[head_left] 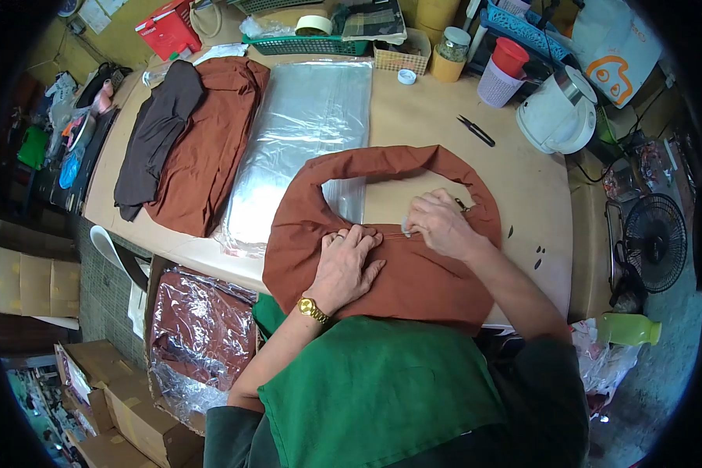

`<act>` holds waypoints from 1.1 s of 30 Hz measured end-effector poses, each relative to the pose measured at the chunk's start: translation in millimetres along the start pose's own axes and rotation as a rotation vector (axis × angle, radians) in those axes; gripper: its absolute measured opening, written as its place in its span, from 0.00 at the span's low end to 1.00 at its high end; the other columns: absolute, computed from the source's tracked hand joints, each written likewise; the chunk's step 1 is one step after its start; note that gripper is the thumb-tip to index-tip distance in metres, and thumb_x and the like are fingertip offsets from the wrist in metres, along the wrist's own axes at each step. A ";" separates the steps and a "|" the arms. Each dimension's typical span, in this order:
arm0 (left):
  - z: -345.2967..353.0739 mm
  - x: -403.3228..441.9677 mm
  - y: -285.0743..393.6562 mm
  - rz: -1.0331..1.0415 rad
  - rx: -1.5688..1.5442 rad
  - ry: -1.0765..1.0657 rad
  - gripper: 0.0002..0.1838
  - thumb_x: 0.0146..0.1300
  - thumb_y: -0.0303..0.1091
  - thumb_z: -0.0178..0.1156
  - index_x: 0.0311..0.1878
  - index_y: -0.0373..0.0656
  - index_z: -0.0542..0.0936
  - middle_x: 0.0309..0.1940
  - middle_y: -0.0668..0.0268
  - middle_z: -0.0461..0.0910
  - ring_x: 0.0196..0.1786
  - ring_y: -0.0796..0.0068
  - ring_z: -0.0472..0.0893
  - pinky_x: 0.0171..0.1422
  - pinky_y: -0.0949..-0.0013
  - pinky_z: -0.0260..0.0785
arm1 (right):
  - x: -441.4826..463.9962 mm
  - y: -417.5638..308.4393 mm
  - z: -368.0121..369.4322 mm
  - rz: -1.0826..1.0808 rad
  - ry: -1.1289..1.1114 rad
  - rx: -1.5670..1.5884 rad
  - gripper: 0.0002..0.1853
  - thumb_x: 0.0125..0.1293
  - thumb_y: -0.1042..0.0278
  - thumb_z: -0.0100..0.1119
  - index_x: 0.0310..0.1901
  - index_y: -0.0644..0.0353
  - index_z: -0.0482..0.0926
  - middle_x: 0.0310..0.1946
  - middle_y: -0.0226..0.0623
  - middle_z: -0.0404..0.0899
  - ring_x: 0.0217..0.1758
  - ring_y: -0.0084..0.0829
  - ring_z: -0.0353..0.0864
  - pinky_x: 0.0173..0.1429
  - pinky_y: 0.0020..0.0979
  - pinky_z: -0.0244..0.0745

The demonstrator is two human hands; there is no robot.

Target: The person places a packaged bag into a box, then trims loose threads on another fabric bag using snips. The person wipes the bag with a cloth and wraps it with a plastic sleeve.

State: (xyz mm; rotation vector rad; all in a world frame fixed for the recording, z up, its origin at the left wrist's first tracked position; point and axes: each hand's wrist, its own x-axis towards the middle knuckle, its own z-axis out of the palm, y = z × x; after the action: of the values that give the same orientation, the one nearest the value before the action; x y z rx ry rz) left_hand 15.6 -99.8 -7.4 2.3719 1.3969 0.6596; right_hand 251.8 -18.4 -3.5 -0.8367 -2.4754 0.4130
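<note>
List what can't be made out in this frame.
All in the head view:
- Small pale thing at the right hand: too small, partly behind the fingers.
- Rust-brown bag beneath the left hand: covered by that hand.
- Bag's near edge: partly behind green cloth.
- Time on the gold wristwatch: dial too small.

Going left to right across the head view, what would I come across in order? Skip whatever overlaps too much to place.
Cardboard box → dark brown fabric → left hand → right hand → white electric kettle → black fan.
</note>
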 end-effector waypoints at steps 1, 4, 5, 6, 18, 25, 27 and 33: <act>0.9 -0.1 0.5 -0.001 -0.001 0.003 0.23 0.59 0.41 0.67 0.55 0.42 0.77 0.50 0.62 0.75 0.50 0.60 0.74 0.54 0.56 0.62 | -1.2 3.0 -4.4 0.009 -0.038 -0.027 0.03 0.56 0.76 0.62 0.28 0.55 0.80 0.29 0.32 0.74 0.39 0.36 0.76 0.50 0.38 0.64; 2.3 -1.9 4.2 0.005 0.030 0.040 0.23 0.59 0.40 0.67 0.55 0.42 0.77 0.50 0.62 0.75 0.49 0.60 0.74 0.56 0.56 0.62 | 14.9 -12.8 10.2 -0.031 -0.027 -0.021 0.03 0.56 0.75 0.62 0.28 0.54 0.80 0.29 0.32 0.74 0.39 0.36 0.76 0.50 0.37 0.63; 0.8 -3.1 5.7 -0.023 0.034 -0.003 0.23 0.60 0.40 0.66 0.56 0.42 0.77 0.51 0.62 0.75 0.50 0.60 0.74 0.58 0.55 0.63 | 14.8 -15.9 18.9 -0.025 -0.030 -0.021 0.03 0.56 0.75 0.62 0.28 0.54 0.80 0.29 0.32 0.74 0.39 0.36 0.76 0.50 0.37 0.63; 0.0 -3.0 5.9 -0.052 0.042 -0.041 0.23 0.60 0.39 0.66 0.57 0.42 0.77 0.52 0.62 0.75 0.51 0.60 0.74 0.59 0.55 0.63 | 15.5 -15.6 30.1 0.003 0.027 0.016 0.03 0.57 0.74 0.63 0.28 0.53 0.80 0.29 0.31 0.74 0.38 0.35 0.76 0.50 0.37 0.63; 4.1 -9.1 8.3 -0.045 0.018 -0.044 0.25 0.64 0.38 0.60 0.61 0.35 0.73 0.60 0.56 0.73 0.56 0.56 0.74 0.66 0.57 0.64 | 22.8 -11.9 28.7 -0.024 -0.051 0.054 0.05 0.56 0.78 0.58 0.29 0.53 0.79 0.30 0.33 0.74 0.42 0.37 0.77 0.50 0.39 0.62; 5.3 -7.6 9.6 0.007 0.051 -0.001 0.24 0.63 0.37 0.61 0.60 0.36 0.73 0.58 0.56 0.73 0.56 0.55 0.74 0.66 0.56 0.64 | 18.4 -7.5 9.1 -0.007 -0.125 0.002 0.03 0.59 0.74 0.58 0.29 0.53 0.78 0.31 0.34 0.74 0.40 0.37 0.76 0.49 0.37 0.63; 6.6 -7.8 9.6 -0.002 0.066 -0.002 0.24 0.63 0.37 0.61 0.60 0.36 0.73 0.59 0.56 0.73 0.56 0.56 0.74 0.65 0.56 0.64 | 24.1 -11.7 34.7 0.012 -0.051 -0.004 0.04 0.59 0.74 0.58 0.29 0.53 0.78 0.31 0.33 0.74 0.40 0.37 0.76 0.49 0.37 0.63; 3.8 -8.5 12.6 -0.004 0.034 0.005 0.25 0.61 0.35 0.63 0.61 0.37 0.72 0.60 0.56 0.73 0.56 0.52 0.73 0.63 0.55 0.65 | 4.0 -6.9 -2.0 0.075 -0.060 -0.123 0.04 0.57 0.74 0.58 0.29 0.50 0.79 0.32 0.33 0.74 0.43 0.37 0.76 0.50 0.41 0.65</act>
State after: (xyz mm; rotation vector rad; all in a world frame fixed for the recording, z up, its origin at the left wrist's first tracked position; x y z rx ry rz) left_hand 23.3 -113.4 -6.5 2.3940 1.4258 0.6457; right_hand 246.7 -20.9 2.5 -0.9830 -2.5515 0.3184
